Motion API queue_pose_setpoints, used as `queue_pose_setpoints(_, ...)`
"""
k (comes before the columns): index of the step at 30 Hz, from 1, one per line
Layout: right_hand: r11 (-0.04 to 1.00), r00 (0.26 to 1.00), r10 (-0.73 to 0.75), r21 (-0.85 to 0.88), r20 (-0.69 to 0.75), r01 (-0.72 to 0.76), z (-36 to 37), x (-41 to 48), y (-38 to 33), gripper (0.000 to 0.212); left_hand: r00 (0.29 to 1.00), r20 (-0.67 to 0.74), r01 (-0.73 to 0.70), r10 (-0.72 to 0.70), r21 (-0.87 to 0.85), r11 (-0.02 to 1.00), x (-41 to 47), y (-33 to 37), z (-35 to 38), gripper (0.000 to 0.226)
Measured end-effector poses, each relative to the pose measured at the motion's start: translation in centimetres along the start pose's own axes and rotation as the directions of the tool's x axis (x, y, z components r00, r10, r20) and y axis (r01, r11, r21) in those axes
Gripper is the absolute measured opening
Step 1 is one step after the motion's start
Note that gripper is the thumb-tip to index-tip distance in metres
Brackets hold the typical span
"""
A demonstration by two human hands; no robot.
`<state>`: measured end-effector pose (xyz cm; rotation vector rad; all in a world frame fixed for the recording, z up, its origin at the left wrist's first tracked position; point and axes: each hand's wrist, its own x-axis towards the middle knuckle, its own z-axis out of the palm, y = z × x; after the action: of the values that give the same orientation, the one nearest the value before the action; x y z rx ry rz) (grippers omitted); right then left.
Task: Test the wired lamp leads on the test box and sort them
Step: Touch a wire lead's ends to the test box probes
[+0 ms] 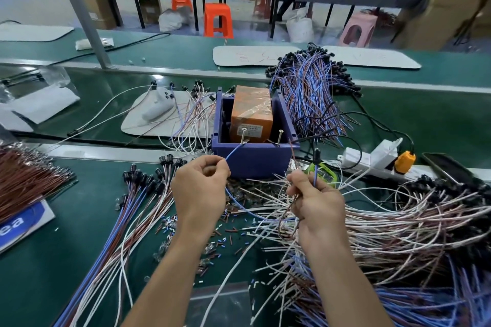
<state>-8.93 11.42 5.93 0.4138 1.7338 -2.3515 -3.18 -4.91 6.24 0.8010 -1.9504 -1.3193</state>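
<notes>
The purple test box (252, 159) stands mid-table with an orange block (251, 114) inside and two metal contact pins (243, 135) at its front rim. My left hand (200, 188) pinches a blue lead (233, 152) whose bare tip touches the left pin. My right hand (316, 202) grips the same lamp lead by its brown wire and blue wire, with the black lamp holder (316, 154) sticking up above the fingers. The brown wire end (292, 148) rises toward the right pin.
A sorted row of leads (138, 207) lies left of my hands. A big loose heap (398, 233) fills the right. Another bundle (308, 87) sits behind the box. A power strip (372, 156), brown wires (24, 178) far left, and wire scraps (220, 236) lie around.
</notes>
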Motion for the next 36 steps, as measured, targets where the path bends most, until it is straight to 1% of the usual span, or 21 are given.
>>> queue_pose_setpoints(4,1.000,1.000,0.002,-0.010,-0.006,-0.003,0.2,0.1,0.1,0.015,0.999,-0.024,-0.025,0.025,-0.012,1.000,-0.1,0.1,0.1,0.028)
queue_pose_setpoints(10,1.000,1.000,-0.008,-0.011,0.001,0.008,0.3,0.1,0.3,0.017,0.999,-0.035,-0.041,0.041,-0.009,0.999,-0.3,0.0,0.0,0.026)
queue_pose_setpoints(14,1.000,1.000,0.004,-0.025,0.004,-0.004,0.4,0.2,0.4,0.015,0.999,-0.038,-0.028,0.028,-0.017,0.999,-0.4,0.1,-0.1,0.023)
queue_pose_setpoints(22,0.998,0.999,-0.006,-0.067,0.039,0.009,0.7,0.0,0.6,0.015,0.999,-0.042,-0.034,0.034,-0.001,0.999,-0.4,0.2,-0.1,0.028)
queue_pose_setpoints(25,1.000,1.000,-0.006,-0.016,-0.001,0.006,0.3,-0.3,0.7,0.014,0.999,-0.046,-0.026,0.025,-0.026,0.999,-0.6,0.3,-0.2,0.030)
queue_pose_setpoints(27,1.000,1.000,-0.010,0.029,-0.018,0.010,0.0,-0.7,0.7,0.014,0.999,-0.031,-0.019,0.017,-0.072,0.997,-0.8,0.5,-0.4,0.027)
queue_pose_setpoints(30,1.000,0.999,-0.022,0.006,0.029,0.021,-0.5,-1.6,0.5,0.014,0.998,0.047,0.043,-0.035,-0.197,0.980,-1.4,0.8,-0.4,0.020)
queue_pose_setpoints(32,0.998,0.995,-0.019,-0.057,0.096,0.025,-0.7,-2.2,0.2,0.016,0.982,0.136,0.164,-0.128,-0.295,0.942,-1.9,1.3,-0.3,0.015)
queue_pose_setpoints(34,0.989,0.985,0.002,-0.145,0.174,0.024,-1.0,-2.8,-0.2,0.017,0.931,0.286,0.326,-0.227,-0.372,0.869,-2.6,2.2,-0.1,0.011)
queue_pose_setpoints(36,0.982,0.965,0.041,-0.190,0.258,0.009,-1.2,-3.3,-0.7,0.015,0.863,0.443,0.433,-0.245,-0.395,0.810,-3.5,3.1,0.2,0.011)
